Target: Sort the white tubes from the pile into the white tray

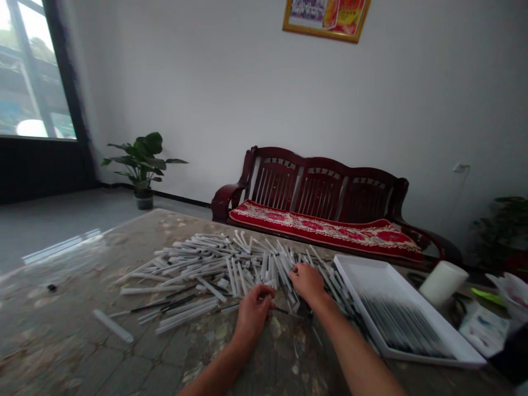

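A loose pile of slim whitish tubes (198, 264), some with dark thin rods among them, spreads across the table. At the pile's near edge is my left hand (252, 312), its fingers curled together; a small whitish end shows by the fingertips, but what they hold is unclear. My right hand (308, 281) reaches into the right part of the pile with bent fingers pressed together. Whatever lies between those fingertips is hidden. Right of that hand stands a white tray (429, 300) with a row of dark slim rods (404, 324) lying side by side.
The patterned table (136, 363) bears a single whitish tube (113, 325) at the left. Beyond the tray are a white roll (443, 283) and a white packet (484, 327). A wooden bench (322, 190) with a red cover and a potted plant (142, 159) stand behind.
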`<state>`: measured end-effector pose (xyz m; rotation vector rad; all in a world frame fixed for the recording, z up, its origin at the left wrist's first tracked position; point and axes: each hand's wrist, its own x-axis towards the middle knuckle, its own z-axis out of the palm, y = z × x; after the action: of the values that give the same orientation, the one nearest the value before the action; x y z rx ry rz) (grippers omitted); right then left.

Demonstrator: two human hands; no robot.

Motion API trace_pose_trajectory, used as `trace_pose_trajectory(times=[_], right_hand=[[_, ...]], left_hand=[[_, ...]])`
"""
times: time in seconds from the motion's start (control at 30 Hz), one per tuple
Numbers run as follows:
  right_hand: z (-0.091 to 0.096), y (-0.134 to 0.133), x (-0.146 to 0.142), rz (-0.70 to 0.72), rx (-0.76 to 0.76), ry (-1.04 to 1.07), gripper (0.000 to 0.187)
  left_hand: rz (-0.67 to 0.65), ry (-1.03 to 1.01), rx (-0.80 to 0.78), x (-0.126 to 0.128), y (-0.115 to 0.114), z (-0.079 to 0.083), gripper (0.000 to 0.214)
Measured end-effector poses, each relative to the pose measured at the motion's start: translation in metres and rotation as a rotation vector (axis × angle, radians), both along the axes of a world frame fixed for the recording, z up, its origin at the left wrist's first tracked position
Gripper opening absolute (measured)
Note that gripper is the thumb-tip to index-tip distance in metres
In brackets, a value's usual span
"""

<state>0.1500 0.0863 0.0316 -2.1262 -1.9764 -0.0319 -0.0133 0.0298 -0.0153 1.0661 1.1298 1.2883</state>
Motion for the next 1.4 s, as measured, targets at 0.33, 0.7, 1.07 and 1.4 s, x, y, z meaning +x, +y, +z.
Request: trace_pose_trajectory(times=[0.33, 0.7, 1.07, 1.4], right_hand=[[0.004, -0.011, -0.011, -0.004, -0.041, -0.116, 0.025], [0.002, -0.084, -0.016, 0.398, 0.023, 0.174, 0.020], [-0.010, -0.079, 0.018, 0.028, -0.022, -0.011, 0.017], [-0.005, -0.086, 0.011, 0.032, -0.114, -0.124, 0.023]], left_hand=[[0.000, -0.020, -0.008, 0.002, 0.001, 0.000, 0.012], [-0.065, -0.185, -0.155, 0.006, -0.001, 0.010, 0.032], [0.070, -0.373, -0.223, 0.005, -0.006, 0.018, 0.032], [0.068, -0.388, -0.220, 0.003, -0.005, 0.015, 0.018]])
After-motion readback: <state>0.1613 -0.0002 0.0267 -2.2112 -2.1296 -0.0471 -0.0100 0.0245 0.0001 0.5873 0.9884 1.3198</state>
